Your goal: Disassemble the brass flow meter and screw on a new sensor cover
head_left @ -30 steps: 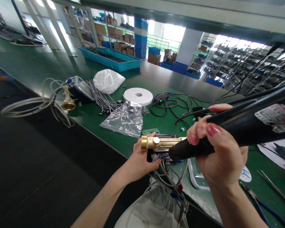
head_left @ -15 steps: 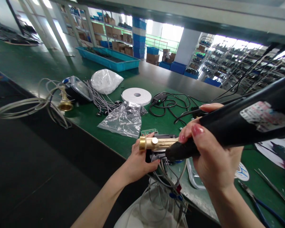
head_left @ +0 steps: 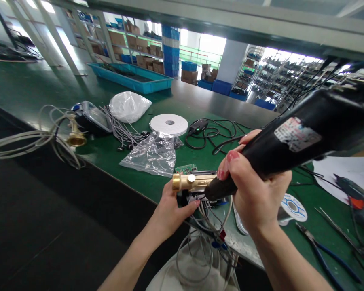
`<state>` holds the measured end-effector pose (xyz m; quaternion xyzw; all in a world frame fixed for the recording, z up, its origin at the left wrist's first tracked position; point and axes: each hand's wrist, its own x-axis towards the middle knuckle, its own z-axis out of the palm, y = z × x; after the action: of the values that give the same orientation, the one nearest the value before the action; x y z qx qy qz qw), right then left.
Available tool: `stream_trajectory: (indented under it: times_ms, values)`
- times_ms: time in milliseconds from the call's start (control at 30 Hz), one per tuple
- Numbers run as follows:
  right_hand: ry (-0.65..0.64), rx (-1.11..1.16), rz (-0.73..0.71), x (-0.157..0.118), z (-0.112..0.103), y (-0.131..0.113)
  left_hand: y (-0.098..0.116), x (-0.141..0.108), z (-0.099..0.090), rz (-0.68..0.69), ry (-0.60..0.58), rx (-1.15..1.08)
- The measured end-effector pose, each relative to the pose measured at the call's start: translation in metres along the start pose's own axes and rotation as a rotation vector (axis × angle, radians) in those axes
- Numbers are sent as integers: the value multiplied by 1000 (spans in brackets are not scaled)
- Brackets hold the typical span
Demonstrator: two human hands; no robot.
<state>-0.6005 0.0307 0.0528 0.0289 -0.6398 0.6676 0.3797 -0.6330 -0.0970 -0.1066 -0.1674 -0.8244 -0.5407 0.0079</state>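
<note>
My right hand (head_left: 255,186) is wrapped round a black electric screwdriver (head_left: 294,135) with a worn white label. The tool slants down to the left, its tapered nose beside a brass pipe fitting (head_left: 194,182). My left hand (head_left: 170,208) closes round the fitting's threaded end and the dark housing under it, thumb in front. Thin grey wires (head_left: 210,218) come out below the thumb and hang over the bench edge. The screwdriver's nose hides the contact point. A green circuit board (head_left: 186,168) lies just behind the fitting.
On the green bench lie a clear plastic bag (head_left: 153,155), a white tape roll (head_left: 169,124), a black power adapter (head_left: 198,126) and another brass-fitted meter (head_left: 89,117). To the right are pliers (head_left: 318,250), a solder spool (head_left: 293,208) and a glue gun (head_left: 356,200). A blue tray (head_left: 133,79) stands behind.
The view has shifted, so the bench things appear further left. The screwdriver's rear end sits further left and its body is tilted more steeply. Both hands keep their grip.
</note>
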Motion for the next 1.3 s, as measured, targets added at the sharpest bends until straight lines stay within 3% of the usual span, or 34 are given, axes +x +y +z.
stream_trajectory:
  times_ms: [100,167,267,333,433,700,867,1100,1300]
  values:
    - [14,4,8,3,-3,0,9,-19,-2,-73,387,103]
    - [3,21,15,3,-4,1,21,-30,-6,54,466,163]
    - [-20,51,28,3,-6,2,39,-36,-9,321,328,148]
    - [-26,55,31,3,-8,2,45,-33,-7,416,194,144]
    - [-23,44,34,2,-11,1,48,-27,-3,382,37,232]
    - [-35,76,32,0,-15,0,67,-10,2,174,-206,761]
    - [8,81,4,2,-20,-5,69,-9,6,174,-181,827]
    - [38,129,-10,4,-30,-4,56,-18,6,326,-77,663]
    - [46,78,-31,2,-32,3,48,-18,6,366,-112,602]
